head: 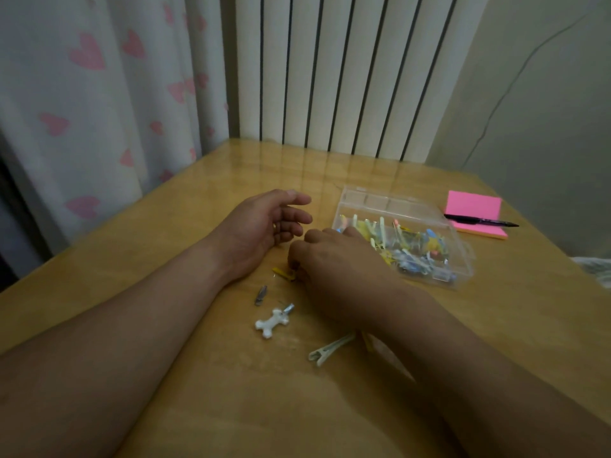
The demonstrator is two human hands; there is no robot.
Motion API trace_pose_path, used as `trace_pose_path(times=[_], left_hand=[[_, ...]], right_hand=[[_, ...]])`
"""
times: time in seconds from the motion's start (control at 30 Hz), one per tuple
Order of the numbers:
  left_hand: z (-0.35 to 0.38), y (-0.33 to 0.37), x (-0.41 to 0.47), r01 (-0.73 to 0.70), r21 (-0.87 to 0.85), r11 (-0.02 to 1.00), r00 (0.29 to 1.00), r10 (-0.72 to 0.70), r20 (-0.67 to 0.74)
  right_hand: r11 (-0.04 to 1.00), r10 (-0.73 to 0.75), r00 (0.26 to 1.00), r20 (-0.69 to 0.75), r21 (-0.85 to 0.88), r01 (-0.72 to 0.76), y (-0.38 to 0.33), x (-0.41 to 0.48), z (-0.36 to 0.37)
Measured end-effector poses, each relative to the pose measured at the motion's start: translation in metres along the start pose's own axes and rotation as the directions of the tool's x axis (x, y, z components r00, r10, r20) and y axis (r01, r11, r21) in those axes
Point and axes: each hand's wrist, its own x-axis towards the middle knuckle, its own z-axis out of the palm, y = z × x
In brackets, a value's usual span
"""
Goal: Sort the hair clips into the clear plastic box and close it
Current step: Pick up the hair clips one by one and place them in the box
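The right hand is pinching down on the yellow hair clip lying on the table, just left of the clear plastic box (lid open). The left hand is resting loosely apart, empty. The clip looks light, stiff and slippery; gripping its edges seems best.

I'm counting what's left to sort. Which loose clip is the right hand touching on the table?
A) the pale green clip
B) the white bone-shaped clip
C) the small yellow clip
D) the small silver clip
C: the right hand closes its fingertips on the small yellow clip, while the other loose clips lie untouched nearer the person.
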Motion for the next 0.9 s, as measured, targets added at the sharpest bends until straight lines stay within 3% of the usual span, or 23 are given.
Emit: trace_pose_path(times=[0.3, 0.73, 0.9], left_hand=[[0.001, 0.001, 0.0, -0.004, 0.0, 1.0, 1.0, 0.004, -0.003], [0.0, 0.001, -0.001, -0.004, -0.001, 1.0, 1.0, 0.004, 0.0], [0.0, -0.001, 0.0, -0.019, 0.031, 0.999, 1.0, 0.019, 0.004]], right_hand=[[0.989, 0.022, 1.0, 0.008, -0.144, -0.02, -0.015, 0.002, -0.006], [0.997, 0.058, 0.997, -0.044, -0.049, -0.06, -0.008, -0.002, -0.006], [0.995, 0.097, 0.974, -0.205, 0.041, -0.09, -0.005, 0.0, -0.003]])
